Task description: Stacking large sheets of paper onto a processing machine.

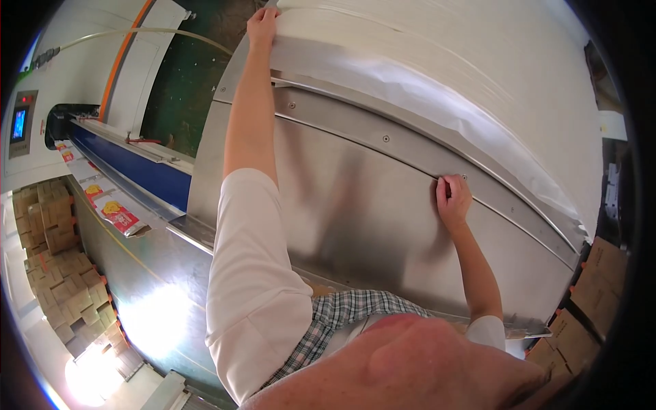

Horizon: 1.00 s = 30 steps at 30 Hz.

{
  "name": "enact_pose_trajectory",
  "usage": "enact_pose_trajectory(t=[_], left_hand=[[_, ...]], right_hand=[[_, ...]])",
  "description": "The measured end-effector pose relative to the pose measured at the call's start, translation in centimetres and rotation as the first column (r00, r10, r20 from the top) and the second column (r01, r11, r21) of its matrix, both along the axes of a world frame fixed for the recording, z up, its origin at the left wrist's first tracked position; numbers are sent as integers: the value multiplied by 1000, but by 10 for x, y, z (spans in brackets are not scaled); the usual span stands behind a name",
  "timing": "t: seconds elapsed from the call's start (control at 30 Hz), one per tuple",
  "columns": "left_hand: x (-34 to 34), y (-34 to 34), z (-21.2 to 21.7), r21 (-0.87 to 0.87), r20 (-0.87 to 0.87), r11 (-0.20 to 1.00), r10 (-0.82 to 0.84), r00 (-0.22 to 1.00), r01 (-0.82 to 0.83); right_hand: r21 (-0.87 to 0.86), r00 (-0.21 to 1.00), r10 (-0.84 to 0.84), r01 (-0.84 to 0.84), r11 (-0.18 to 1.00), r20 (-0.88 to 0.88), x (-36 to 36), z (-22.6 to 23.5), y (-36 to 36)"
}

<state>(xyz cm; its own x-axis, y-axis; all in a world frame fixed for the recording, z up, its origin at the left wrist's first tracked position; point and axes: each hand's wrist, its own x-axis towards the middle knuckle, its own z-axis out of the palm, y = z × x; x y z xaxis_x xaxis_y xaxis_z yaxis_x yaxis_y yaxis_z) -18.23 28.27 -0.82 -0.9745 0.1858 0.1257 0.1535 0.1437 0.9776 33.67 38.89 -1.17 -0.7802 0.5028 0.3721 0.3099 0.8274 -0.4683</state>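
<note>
A broad white sheet [410,41], like paper or film, drapes over the far side of a brushed steel machine table [355,184]. My left hand [262,27] reaches far forward, its fingers closed at the sheet's left edge. Exactly how much of the sheet lies between them is hidden. My right hand [454,201] rests on the steel near the long seam, to the right of the middle. Its fingers are curled and pressed together; anything inside them is too small or hidden to make out. Several screws [386,139] dot the steel strip beyond the seam.
Left of the table, a blue conveyor belt [130,164] runs beside a row of red and white printed packs [117,213]. A control panel [20,125] glows at far left. Cardboard boxes [68,287] stand stacked at left, with more cartons [570,335] at right.
</note>
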Motion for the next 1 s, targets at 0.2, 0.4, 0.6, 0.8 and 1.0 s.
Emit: enact_pose_trajectory(t=[0.2, 0.4, 0.6, 0.8, 1.0], left_hand=[[3, -18, 6, 113, 111, 963, -258, 960, 245], [-6, 4, 41, -700, -148, 650, -538, 830, 296], [100, 105, 67, -850, 178, 85, -882, 435, 520], [168, 101, 83, -982, 167, -128, -932, 322, 141], [186, 80, 83, -980, 96, -26, -930, 354, 198]], right_hand=[[5, 1000, -13, 13, 1000, -8, 1, 1, 2], [10, 999, -25, 25, 1000, -22, -1, 2, 4], [-95, 999, -35, 35, 995, -2, -2, 1, 1], [-159, 986, 40, -66, 985, -162, -72, 45, 45], [-92, 964, 244, -254, 963, -101, -204, 77, 56]])
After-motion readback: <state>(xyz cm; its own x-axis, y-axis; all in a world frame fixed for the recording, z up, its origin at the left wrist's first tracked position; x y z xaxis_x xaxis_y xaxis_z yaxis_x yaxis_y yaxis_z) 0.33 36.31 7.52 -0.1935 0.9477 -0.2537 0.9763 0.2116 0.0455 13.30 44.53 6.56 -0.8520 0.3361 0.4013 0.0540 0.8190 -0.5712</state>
